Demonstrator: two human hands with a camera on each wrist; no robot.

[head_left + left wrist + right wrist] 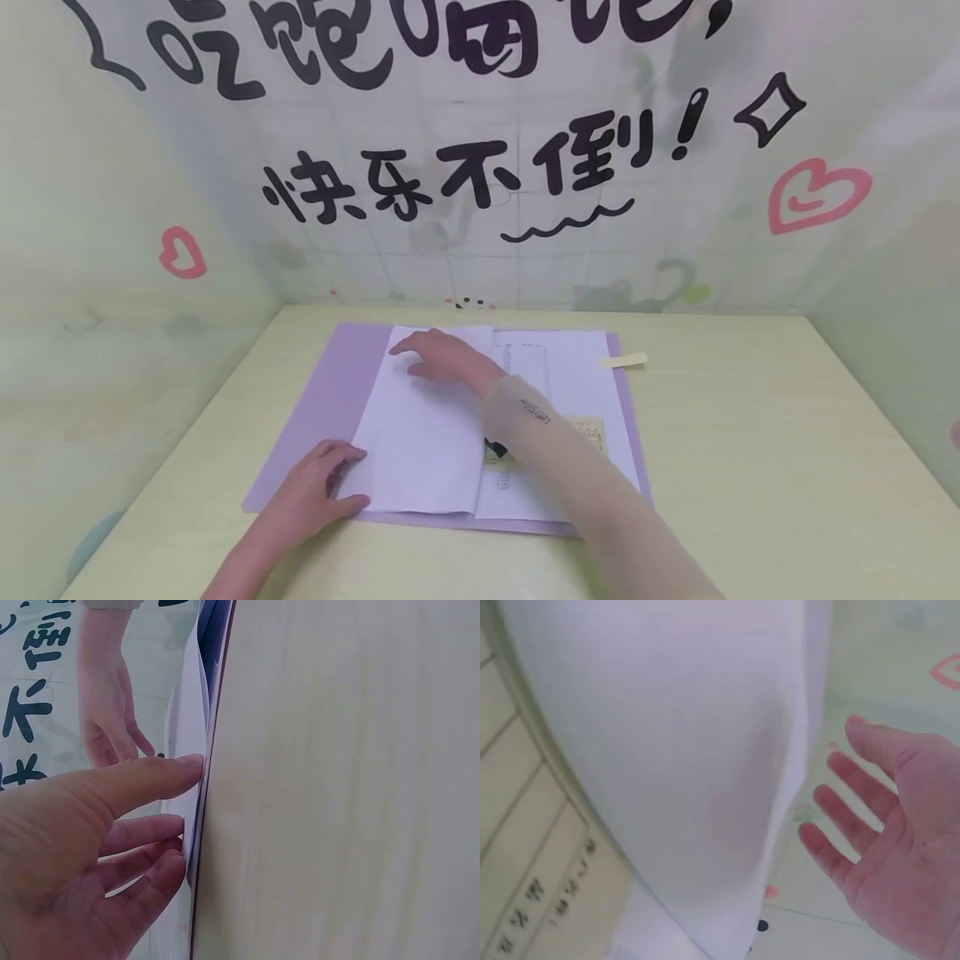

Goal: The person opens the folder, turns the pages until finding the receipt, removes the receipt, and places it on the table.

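Note:
A purple folder lies spread on the table, with white sheets inside. At its lower left corner, my left hand has its thumb and fingertips at the edge of the blank left sheet. In the left wrist view, the thumb is extended along the paper edge and the fingers touch the sheet. My right hand hovers over the top of that sheet with loose fingers, holding nothing. Its palm shows beside the sheet's edge in the right wrist view. My right forearm partly hides the printed right page.
A yellow printed slip is on the right page, partly under the sleeve. From the folder's upper right edge a pale yellow strip sticks out. A wall sheet with black lettering stands behind the table, with side walls left and right.

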